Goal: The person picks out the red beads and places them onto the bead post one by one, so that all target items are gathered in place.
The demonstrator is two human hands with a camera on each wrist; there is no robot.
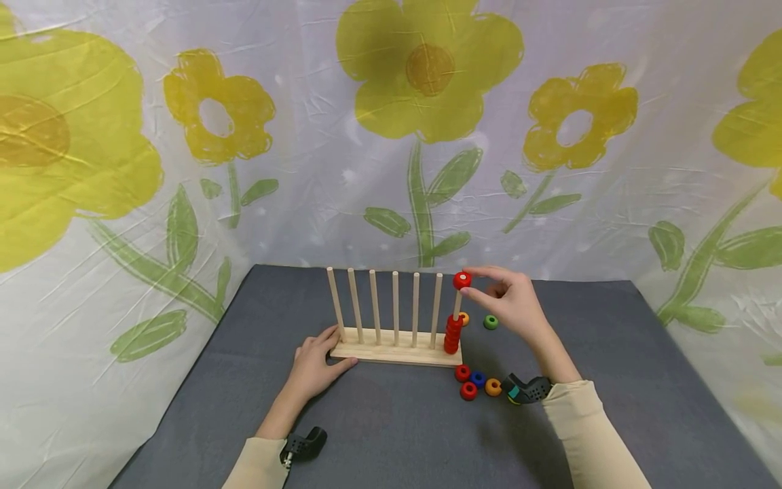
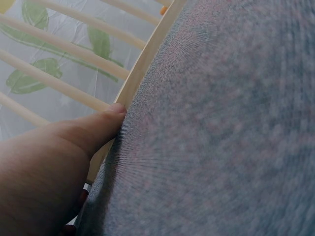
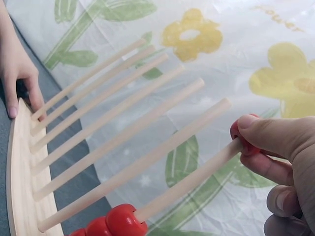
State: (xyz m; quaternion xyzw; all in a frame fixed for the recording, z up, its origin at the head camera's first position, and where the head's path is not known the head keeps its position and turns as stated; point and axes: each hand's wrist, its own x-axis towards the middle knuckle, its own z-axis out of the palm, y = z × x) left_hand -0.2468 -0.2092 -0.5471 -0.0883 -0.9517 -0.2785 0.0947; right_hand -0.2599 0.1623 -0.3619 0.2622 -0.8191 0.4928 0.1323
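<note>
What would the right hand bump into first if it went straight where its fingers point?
The right hand pinches a red bead that sits around the tip of the end peg, so that peg comes first. Beyond it, the next bare peg seems in line, though depth is unclear.

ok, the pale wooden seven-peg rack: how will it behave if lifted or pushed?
The pale wooden seven-peg rack looks stiff: straight pegs stand in one base. Pushed low, it would probably slide rather than tip, its long base lying flat on dark grey cloth. Lifted, it may dip rightward, where glossy red round beads load only the end peg.
</note>
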